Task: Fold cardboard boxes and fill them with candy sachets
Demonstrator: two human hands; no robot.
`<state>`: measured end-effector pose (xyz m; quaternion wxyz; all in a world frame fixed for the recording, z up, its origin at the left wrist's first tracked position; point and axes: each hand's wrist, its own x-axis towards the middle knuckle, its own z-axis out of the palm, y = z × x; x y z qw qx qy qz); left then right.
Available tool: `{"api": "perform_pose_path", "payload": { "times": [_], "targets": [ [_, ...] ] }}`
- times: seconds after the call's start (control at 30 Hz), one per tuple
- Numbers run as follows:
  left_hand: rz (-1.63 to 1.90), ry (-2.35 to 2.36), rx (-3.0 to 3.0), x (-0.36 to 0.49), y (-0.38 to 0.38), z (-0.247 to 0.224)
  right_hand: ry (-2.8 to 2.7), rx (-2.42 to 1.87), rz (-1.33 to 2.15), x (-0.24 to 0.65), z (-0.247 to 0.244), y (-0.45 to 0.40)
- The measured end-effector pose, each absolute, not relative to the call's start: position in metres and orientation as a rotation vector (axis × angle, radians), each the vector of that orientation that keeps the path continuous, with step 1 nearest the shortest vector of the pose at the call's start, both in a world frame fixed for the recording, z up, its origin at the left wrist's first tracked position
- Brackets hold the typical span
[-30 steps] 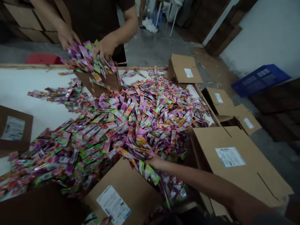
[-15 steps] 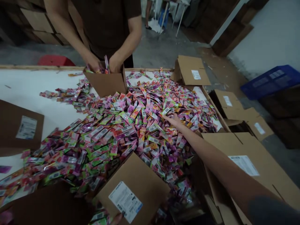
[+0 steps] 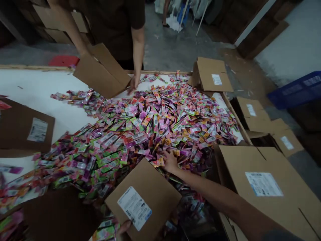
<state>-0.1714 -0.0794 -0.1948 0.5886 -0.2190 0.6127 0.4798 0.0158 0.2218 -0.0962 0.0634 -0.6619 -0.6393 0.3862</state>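
Note:
My left hand (image 3: 123, 229) shows at the bottom edge, its thumb on the label side of a tilted cardboard box (image 3: 160, 195); the other fingers are hidden behind it. The box leans against a wide heap of small shiny packets (image 3: 110, 140) in pink, purple, green and orange. Just beyond the box's upper right edge, my right hand (image 3: 170, 161) lies in the heap, fingers curled over several packets (image 3: 157, 163). Part of its grip is buried among them.
Across the table (image 3: 30, 80), a co-worker's hand (image 3: 134, 83) is beside a tipped box (image 3: 102, 72). Labelled boxes stand at left (image 3: 25, 129), at the far right corner (image 3: 213, 75) and close by my right arm (image 3: 271, 167). A blue crate (image 3: 296, 88) is at far right.
My right hand has drawn back from the middle of the heap towards the box, pulling packets along. The co-worker has tipped the far box over and taken one hand out of it.

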Motion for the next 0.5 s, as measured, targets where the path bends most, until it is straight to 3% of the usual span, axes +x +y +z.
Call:
{"api": "perform_pose_path", "payload": {
  "times": [0.23, 0.37, 0.5],
  "targets": [
    [1.153, 1.291, -0.591, -0.160, -0.057, -0.160, -1.942, -1.730, 1.348, 0.004, -0.069, 0.234],
    [1.212, 1.291, -0.613, -0.158, -0.044, -0.129, -1.960, -1.582, 1.415, 0.002, -0.002, 0.239],
    [1.289, 1.299, -0.468, -0.164, -0.013, -0.106, -1.907, -1.479, 1.815, 0.000, 0.081, 0.241]
  ]
}}
